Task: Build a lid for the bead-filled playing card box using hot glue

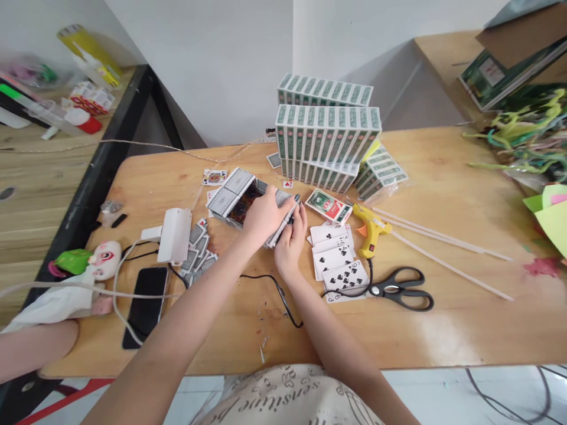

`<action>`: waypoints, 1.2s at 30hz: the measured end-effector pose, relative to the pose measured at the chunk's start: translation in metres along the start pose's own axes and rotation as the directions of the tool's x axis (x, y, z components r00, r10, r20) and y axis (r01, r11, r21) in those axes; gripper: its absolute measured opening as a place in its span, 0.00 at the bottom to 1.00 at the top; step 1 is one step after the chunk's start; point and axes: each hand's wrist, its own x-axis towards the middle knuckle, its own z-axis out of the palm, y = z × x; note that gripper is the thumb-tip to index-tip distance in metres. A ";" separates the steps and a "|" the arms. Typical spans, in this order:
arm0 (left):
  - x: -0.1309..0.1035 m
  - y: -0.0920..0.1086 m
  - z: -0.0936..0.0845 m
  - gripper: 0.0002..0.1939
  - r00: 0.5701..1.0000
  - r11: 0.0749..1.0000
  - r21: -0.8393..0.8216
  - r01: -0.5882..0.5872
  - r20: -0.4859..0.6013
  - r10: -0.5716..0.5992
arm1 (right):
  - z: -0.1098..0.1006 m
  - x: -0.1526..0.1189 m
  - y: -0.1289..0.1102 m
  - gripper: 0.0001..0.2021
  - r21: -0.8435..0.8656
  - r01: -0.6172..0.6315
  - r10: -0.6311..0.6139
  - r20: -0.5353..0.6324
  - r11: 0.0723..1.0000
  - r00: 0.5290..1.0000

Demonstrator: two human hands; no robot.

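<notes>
A box built from grey-backed playing cards sits on the wooden table in front of me, with a dark, open inside. My left hand reaches over it, fingers closed on its right-hand wall, the thumb toward the corner. At that same right end, my right hand grips the wall from outside; some of its fingertips are hidden. Close to my right hand lie a green and red card pack, face-up playing cards and a yellow glue gun. Face-down cards are scattered left of my left forearm.
Stacked green card packs stand at the back. Black scissors and long glue sticks lie to the right. At left are a phone, a white adapter with cables, a doll and part of another person.
</notes>
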 end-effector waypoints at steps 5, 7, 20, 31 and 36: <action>0.000 -0.001 0.001 0.23 1.000 1.000 0.005 -0.008 0.000 0.008 | 0.000 0.000 0.001 0.23 -0.004 -0.003 0.003 0.007 1.000 1.000; 0.000 -0.001 0.001 0.23 1.000 1.000 0.002 -0.010 0.001 0.010 | 0.000 -0.001 0.001 0.23 -0.011 -0.004 0.004 0.008 1.000 1.000; 0.001 -0.002 0.003 0.20 0.999 1.000 -0.008 -0.030 -0.030 0.029 | 0.000 0.000 0.001 0.24 -0.026 0.004 -0.003 0.010 1.000 1.000; -0.002 0.003 0.001 0.25 1.000 0.998 0.063 0.007 -0.011 -0.006 | 0.001 0.000 0.003 0.24 -0.023 0.025 -0.025 0.004 0.999 1.000; -0.004 0.006 0.000 0.26 1.000 0.994 0.103 0.021 -0.008 -0.020 | 0.001 0.001 0.002 0.24 -0.038 0.032 -0.032 0.002 0.999 0.999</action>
